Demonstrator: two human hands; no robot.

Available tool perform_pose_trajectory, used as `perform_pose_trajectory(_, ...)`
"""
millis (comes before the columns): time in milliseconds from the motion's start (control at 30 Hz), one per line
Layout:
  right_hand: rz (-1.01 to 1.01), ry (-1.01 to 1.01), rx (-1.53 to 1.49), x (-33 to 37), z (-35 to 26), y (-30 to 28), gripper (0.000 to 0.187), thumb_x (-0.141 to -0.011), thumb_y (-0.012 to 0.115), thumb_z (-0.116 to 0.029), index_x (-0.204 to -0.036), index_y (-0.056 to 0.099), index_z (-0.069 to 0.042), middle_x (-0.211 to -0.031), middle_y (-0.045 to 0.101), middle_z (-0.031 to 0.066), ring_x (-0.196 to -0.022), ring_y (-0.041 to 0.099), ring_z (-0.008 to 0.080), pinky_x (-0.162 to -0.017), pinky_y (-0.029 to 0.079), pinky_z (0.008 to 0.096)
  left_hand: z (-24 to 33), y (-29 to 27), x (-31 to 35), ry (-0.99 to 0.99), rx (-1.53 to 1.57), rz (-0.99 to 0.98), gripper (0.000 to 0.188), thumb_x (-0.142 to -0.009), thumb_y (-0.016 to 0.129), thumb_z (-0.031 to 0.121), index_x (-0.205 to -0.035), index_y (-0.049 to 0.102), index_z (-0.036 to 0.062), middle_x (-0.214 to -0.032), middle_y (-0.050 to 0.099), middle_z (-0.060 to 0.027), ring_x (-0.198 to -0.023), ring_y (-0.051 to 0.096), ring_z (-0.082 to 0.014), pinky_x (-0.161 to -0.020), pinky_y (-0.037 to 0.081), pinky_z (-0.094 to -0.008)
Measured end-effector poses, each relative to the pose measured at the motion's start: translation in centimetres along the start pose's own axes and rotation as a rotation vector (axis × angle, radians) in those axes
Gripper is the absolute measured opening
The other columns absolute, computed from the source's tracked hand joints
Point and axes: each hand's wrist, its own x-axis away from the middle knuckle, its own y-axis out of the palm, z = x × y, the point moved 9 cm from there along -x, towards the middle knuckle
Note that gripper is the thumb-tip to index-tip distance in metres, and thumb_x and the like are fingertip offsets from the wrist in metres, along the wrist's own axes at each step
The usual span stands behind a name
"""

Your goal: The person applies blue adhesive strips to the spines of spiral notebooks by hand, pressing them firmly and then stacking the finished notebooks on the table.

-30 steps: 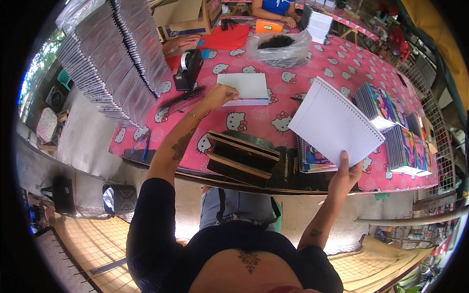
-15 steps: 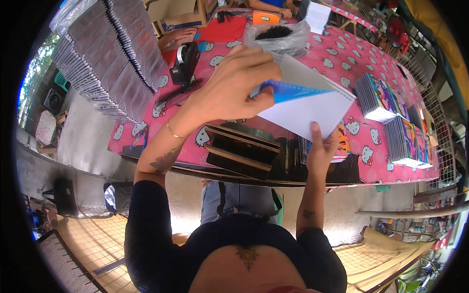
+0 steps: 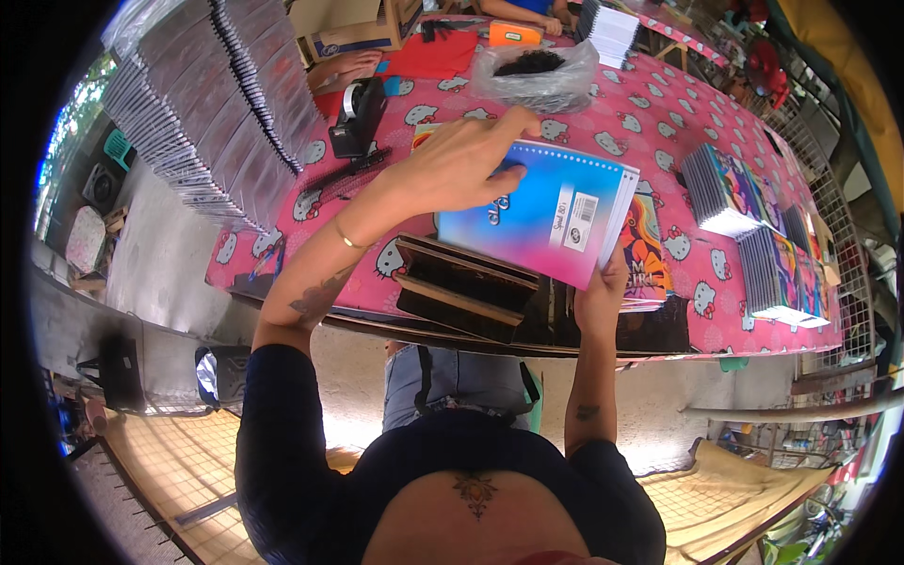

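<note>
A loose-leaf notebook with a blue-and-pink cover and a row of punched holes along its upper edge is tilted above the table. My right hand grips its lower right corner, fingers partly hidden behind the pages. Over the upper left part of the cover lies my left hand, thumb and forefinger apart. Below the notebook sits a dark slotted wooden block. Beside my right hand, a stack of notebooks with orange swirled covers is partly covered. Another orange-yellow cover peeks out behind my left hand.
Tall stacks of spiral notebooks stand at left, near a black tape dispenser and a dark brush. A plastic bag of black pieces lies beyond. Notebook piles stand at right. Other people's hands rest across the table.
The cover, lifted and folded back before, now lies down over the lined pages. My left hand's pinch has loosened, and the notebook has shifted left and lower.
</note>
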Motion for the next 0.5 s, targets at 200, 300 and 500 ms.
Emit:
perform_pose_trajectory(200, -0.024, -0.02, 0.094, 3.1, -1.8, 1.2, 0.038, -0.093, 0.07, -0.003, -0.127, 0.056, 0.003, -0.116, 0.068, 0.0085, -0.108, 0.063, 0.0149, -0.096, 0.047, 0.0292, 5.5, -2.2, 1.9, 0.235, -0.134, 0.04, 0.036, -0.083, 0.07, 0.013, -0.118, 0.063, 0.0062, -0.087, 0.062, -0.01, -0.082, 0.063, -0.0316, -0.075, 0.051, -0.0426)
perform_pose_trajectory(300, 0.019, 0.052, 0.095, 4.2, -0.7, 0.8, 0.037, -0.092, 0.072, -0.002, -0.125, 0.057, 0.003, -0.116, 0.069, 0.0091, -0.106, 0.063, 0.0133, -0.094, 0.047, 0.0272, 7.2, -2.1, 3.1, 0.273, -0.166, 0.05, 0.034, -0.082, 0.071, 0.011, -0.115, 0.065, 0.0075, -0.087, 0.06, -0.0072, -0.078, 0.062, -0.0274, -0.072, 0.051, -0.0407)
perform_pose_trajectory(500, 0.0, 0.042, 0.172, 4.9, 1.0, 1.0, 0.034, -0.092, 0.071, 0.0, -0.123, 0.059, 0.003, -0.116, 0.069, 0.0084, -0.105, 0.062, 0.0114, -0.091, 0.048, 0.0251, 7.7, -2.1, 4.0, 0.238, -0.191, 0.013, 0.037, -0.078, 0.072, 0.009, -0.115, 0.065, 0.0077, -0.09, 0.06, -0.0056, -0.082, 0.063, -0.0253, -0.073, 0.051, -0.0403)
